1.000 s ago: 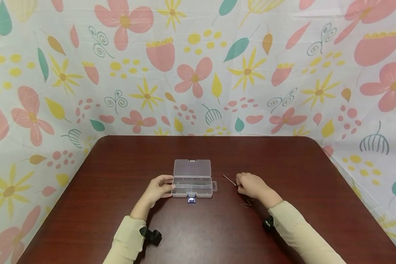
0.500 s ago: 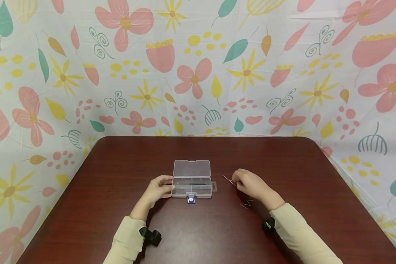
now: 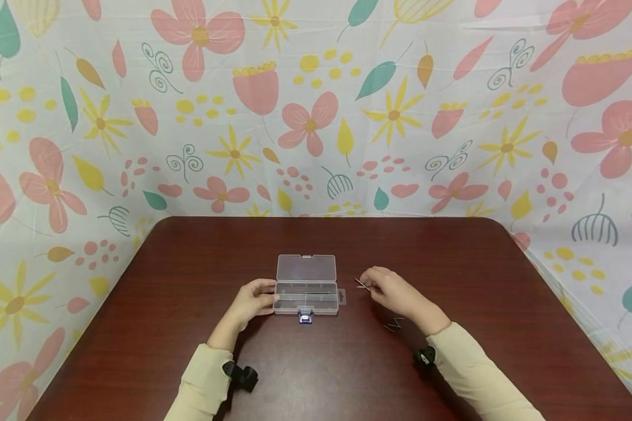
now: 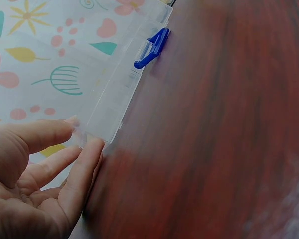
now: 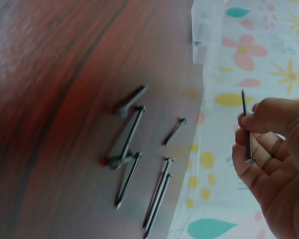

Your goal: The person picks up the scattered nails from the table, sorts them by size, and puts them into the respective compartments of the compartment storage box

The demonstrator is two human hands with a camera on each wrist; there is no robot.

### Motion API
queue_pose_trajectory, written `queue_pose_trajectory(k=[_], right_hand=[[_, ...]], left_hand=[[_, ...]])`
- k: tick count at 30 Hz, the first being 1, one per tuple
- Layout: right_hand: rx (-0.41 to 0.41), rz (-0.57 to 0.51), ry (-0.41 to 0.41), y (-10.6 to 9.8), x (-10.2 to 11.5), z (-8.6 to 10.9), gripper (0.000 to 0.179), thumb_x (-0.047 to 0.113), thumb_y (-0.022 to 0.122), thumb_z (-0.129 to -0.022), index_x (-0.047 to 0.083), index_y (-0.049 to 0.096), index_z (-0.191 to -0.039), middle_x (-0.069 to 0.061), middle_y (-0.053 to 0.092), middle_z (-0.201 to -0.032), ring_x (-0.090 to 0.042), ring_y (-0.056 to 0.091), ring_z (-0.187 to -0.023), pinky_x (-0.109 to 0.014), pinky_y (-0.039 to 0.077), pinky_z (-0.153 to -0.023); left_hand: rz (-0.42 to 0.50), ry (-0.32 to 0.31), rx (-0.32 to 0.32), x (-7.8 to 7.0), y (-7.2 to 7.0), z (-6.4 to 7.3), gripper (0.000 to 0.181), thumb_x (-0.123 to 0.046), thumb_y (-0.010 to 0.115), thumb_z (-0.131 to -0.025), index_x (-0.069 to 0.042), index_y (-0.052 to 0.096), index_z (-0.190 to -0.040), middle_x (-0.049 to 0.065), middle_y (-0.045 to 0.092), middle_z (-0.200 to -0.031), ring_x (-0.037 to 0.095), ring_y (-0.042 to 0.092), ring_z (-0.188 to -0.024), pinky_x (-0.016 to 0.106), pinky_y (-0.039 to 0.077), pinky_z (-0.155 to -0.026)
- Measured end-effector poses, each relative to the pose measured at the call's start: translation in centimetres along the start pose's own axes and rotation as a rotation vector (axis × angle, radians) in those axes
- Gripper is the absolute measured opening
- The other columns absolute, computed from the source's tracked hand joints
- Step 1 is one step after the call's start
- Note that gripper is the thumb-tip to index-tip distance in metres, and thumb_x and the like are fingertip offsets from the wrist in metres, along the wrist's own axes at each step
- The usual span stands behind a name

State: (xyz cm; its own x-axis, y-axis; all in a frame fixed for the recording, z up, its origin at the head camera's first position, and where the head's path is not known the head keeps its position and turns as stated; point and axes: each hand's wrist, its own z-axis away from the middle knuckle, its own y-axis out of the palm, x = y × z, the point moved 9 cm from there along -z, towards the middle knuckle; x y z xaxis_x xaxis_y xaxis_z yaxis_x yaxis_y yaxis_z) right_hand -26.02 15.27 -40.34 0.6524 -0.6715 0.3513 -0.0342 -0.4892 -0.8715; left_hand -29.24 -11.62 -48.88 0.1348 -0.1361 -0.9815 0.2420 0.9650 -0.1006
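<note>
A clear plastic compartment box (image 3: 288, 311) lies on the table with its lid (image 3: 306, 269) swung back. My left hand (image 3: 253, 301) holds the box's left end, thumb and fingers at the end wall. Inside the rear compartment lies a thin dark nail (image 3: 316, 293). Just right of the box, my right hand (image 3: 397, 290) pinches a nail (image 5: 246, 127) between thumb and fingers, its flat head toward the palm side and its point free. Several loose nails (image 5: 132, 132) lie on the tabletop in the right wrist view.
A blue latch (image 3: 305, 317) hangs open at the box's front, and a clear hanging tab (image 3: 342, 296) juts from its right end. The brown table (image 3: 316, 374) meets a flower-print cloth (image 3: 311, 175) behind it. Each wrist wears a black camera.
My right hand has moved left and slightly away from me, nearer the box, and the pinched nail now shows at its fingertips. The left hand and box have stayed in place.
</note>
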Motion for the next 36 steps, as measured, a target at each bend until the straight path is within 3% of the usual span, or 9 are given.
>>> queue_pose_trajectory(k=[10, 24, 36], right_hand=[[-0.019, 0.0, -0.064, 0.4, 1.7, -1.4, 0.025, -0.014, 0.06, -0.079, 0.003, 0.061, -0.097, -0.003, 0.059, -0.087, -0.015, 0.052, -0.081, -0.03, 0.05, -0.069], [-0.025, 0.006, -0.144, 1.9, 3.9, -3.5, 0.025, -0.014, 0.062, -0.081, -0.002, 0.061, -0.102, -0.007, 0.062, -0.089, -0.018, 0.058, -0.082, -0.03, 0.055, -0.072], [0.007, -0.011, -0.148, 3.4, 4.3, -5.2, 0.02, -0.01, 0.062, -0.085, 0.0, 0.06, -0.102, -0.008, 0.062, -0.092, -0.019, 0.058, -0.084, -0.03, 0.054, -0.073]], left_hand=[[-0.006, 0.003, 0.003, 0.0, -0.1, 0.2, 0.042, 0.001, 0.061, -0.088, 0.009, 0.049, -0.128, 0.032, 0.052, -0.125, 0.025, 0.063, -0.096, 0.042, 0.059, -0.077], [-0.009, 0.005, 0.013, 0.1, 0.0, 0.1, 0.042, 0.0, 0.062, -0.088, 0.009, 0.05, -0.127, 0.031, 0.052, -0.125, 0.023, 0.063, -0.095, 0.041, 0.059, -0.078], [0.001, 0.005, 0.011, 0.1, -0.2, -0.2, 0.042, 0.002, 0.06, -0.088, 0.009, 0.049, -0.128, 0.031, 0.053, -0.125, 0.022, 0.063, -0.094, 0.04, 0.059, -0.076]])
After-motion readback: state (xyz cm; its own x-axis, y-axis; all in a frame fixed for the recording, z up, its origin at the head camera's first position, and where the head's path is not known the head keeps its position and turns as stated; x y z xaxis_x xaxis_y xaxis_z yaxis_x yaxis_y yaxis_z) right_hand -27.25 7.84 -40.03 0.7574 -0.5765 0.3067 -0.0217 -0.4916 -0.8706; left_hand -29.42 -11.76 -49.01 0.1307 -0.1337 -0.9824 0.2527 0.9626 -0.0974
